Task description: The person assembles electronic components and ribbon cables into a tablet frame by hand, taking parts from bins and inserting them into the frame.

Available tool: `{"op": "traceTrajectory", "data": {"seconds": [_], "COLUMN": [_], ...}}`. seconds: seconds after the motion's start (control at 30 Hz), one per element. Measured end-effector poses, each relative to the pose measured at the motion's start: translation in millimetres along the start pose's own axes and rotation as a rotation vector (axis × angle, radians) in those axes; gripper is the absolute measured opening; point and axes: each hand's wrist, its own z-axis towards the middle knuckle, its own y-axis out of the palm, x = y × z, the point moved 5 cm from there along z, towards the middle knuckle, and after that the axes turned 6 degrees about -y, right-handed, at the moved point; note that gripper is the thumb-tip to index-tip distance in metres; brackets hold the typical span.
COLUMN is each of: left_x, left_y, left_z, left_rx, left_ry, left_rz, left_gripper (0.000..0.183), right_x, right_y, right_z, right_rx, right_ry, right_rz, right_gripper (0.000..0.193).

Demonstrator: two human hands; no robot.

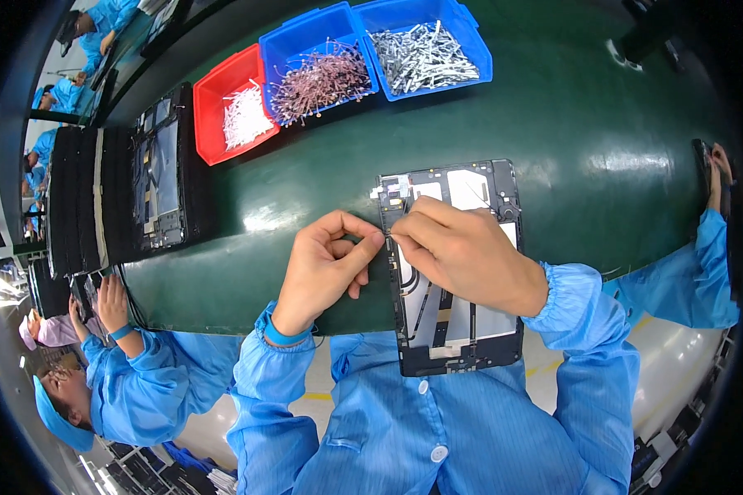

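In front of me an opened tablet [491, 322] lies on the green table, its lower end reaching past the near edge. Its inside shows black frame parts, pale panels and dark flat cables. My left hand [326, 260] is at the tablet's left edge, thumb and forefinger pinched together. Over the tablet's upper part, my right hand [462, 252] also pinches, its fingertips at the same left edge, close to the left ones. Whatever sits between the fingertips of either hand is too small or hidden to make out.
Beyond the tablet stand a red bin [209, 124] of small white pieces, a blue bin [270, 51] of thin reddish wires and a blue bin [480, 59] of silvery strips. Another opened tablet [161, 177] rests on black foam [70, 198] at left. Co-workers sit on both sides.
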Motion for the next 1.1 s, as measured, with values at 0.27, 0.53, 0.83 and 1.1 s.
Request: {"op": "traceTrajectory", "data": {"seconds": [0.27, 0.53, 0.83, 1.1], "left_x": [-1.5, -1.8, 0.7, -1.1], "left_y": [5.4, 6.3, 6.3, 6.4], "left_z": [-2.9, -3.0, 0.3, 2.9], "left_rx": [0.087, 0.093, 0.055, 0.057], "left_ry": [0.049, 0.073, 0.024, 0.007], "left_rz": [0.046, 0.036, 0.007, -0.052], "left_gripper": [0.015, 0.014, 0.008, 0.007], "right_x": [2.7, 2.7, 3.6, 4.0], "right_y": [-0.1, -0.7, -1.3, -0.8], "right_z": [-1.5, -2.6, -3.4, -3.2], "right_rx": [-0.003, -0.011, -0.034, -0.007], "right_ry": [-0.019, -0.009, 0.002, 0.007], "right_rz": [0.012, 0.036, 0.045, 0.044], "right_gripper": [0.012, 0.013, 0.012, 0.011]}}
